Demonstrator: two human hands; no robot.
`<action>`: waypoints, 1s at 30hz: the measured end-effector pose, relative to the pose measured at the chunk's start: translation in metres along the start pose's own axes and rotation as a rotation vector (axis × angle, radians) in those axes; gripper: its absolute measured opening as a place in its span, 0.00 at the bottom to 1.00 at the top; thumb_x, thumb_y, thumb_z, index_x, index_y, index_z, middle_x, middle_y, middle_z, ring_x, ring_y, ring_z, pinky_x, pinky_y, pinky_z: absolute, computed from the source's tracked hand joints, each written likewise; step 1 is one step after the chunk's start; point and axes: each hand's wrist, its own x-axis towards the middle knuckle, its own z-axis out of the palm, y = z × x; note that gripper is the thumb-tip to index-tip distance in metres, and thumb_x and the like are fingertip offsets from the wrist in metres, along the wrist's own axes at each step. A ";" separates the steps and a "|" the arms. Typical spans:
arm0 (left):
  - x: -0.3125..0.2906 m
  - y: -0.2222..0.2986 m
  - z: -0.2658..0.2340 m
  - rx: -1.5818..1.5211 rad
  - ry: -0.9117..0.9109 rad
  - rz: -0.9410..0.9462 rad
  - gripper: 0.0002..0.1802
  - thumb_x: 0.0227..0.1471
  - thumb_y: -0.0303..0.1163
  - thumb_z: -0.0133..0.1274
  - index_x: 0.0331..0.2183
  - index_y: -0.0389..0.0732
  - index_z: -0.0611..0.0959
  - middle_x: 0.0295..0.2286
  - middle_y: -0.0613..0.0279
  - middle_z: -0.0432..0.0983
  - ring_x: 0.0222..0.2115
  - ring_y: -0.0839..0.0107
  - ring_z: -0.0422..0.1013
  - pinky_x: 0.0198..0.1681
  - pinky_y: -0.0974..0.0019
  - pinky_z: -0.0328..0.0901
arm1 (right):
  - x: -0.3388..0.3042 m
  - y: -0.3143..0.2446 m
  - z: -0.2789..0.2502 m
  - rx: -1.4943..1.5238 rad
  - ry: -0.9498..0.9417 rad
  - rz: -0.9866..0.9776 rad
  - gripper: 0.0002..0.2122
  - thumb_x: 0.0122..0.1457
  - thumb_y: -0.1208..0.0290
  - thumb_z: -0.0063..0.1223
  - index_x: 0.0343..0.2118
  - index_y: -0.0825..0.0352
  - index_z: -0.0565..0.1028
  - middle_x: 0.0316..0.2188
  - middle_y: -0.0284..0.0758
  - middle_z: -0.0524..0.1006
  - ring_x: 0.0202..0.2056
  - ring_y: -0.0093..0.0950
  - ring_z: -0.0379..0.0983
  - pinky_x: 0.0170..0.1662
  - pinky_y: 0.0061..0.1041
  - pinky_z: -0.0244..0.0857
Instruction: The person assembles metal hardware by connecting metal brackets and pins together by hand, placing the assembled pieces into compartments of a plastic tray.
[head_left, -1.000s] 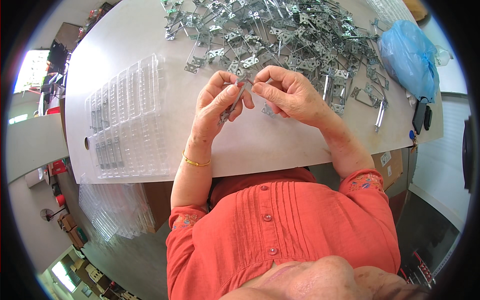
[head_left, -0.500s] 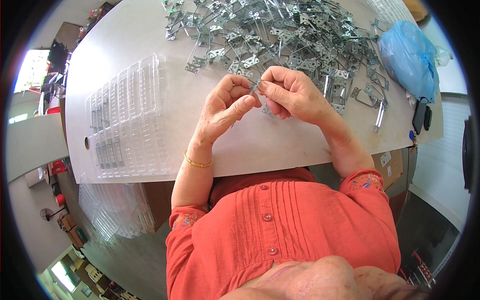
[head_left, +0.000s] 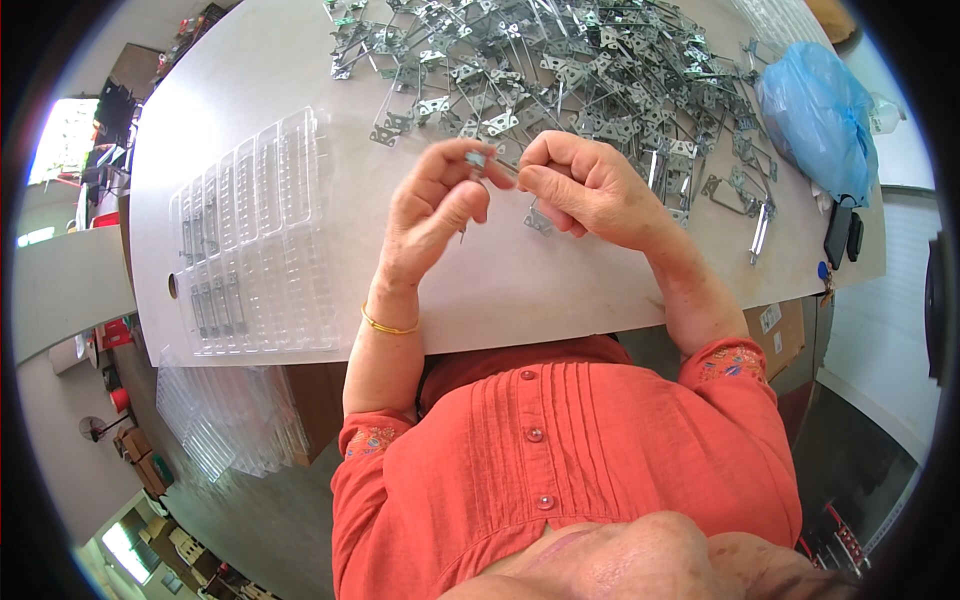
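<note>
My left hand (head_left: 430, 205), slightly blurred, has curled fingers around a small metal bracket. Its perforated end (head_left: 476, 158) shows at the fingertips and a thin rod end pokes out below the palm. Close beside it, my right hand (head_left: 595, 190) pinches a thin metal piece (head_left: 508, 168) between thumb and forefinger; most of that piece is hidden by the fingers. Another metal bracket (head_left: 538, 218) lies on the table just under my right hand. Beyond both hands spreads a large heap of metal brackets with rods (head_left: 560, 75).
On the left lies a clear plastic tray (head_left: 285, 240) with several metal parts in its slots. More clear trays (head_left: 230, 420) are stacked below the table edge. A blue plastic bag (head_left: 818, 120) and a black phone-like object (head_left: 838, 235) sit at the right edge of the white table (head_left: 500, 300).
My left hand has moved a little left, away from my right fingertips, and its fingers have shifted around the bracket. My right hand has barely moved.
</note>
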 end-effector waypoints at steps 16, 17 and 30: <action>0.009 -0.013 0.001 -0.327 -0.020 0.369 0.30 0.60 0.43 0.54 0.60 0.45 0.66 0.53 0.51 0.68 0.57 0.57 0.64 0.56 0.53 0.62 | 0.014 0.030 0.003 0.244 0.005 -0.112 0.09 0.67 0.67 0.51 0.40 0.68 0.74 0.39 0.33 0.78 0.39 0.24 0.77 0.41 0.23 0.73; 0.009 -0.010 0.002 -0.313 -0.018 0.353 0.31 0.60 0.43 0.55 0.60 0.43 0.66 0.55 0.50 0.67 0.58 0.56 0.63 0.57 0.52 0.61 | 0.015 0.029 -0.001 0.194 0.046 -0.171 0.09 0.67 0.66 0.51 0.40 0.68 0.74 0.38 0.33 0.77 0.39 0.23 0.77 0.41 0.23 0.73; 0.005 0.003 -0.001 -0.339 0.026 -0.148 0.24 0.66 0.45 0.40 0.49 0.32 0.71 0.45 0.38 0.75 0.42 0.52 0.76 0.39 0.58 0.72 | 0.011 0.019 -0.007 -0.587 0.144 -0.532 0.02 0.64 0.78 0.52 0.36 0.69 0.72 0.36 0.34 0.75 0.37 0.23 0.71 0.42 0.22 0.67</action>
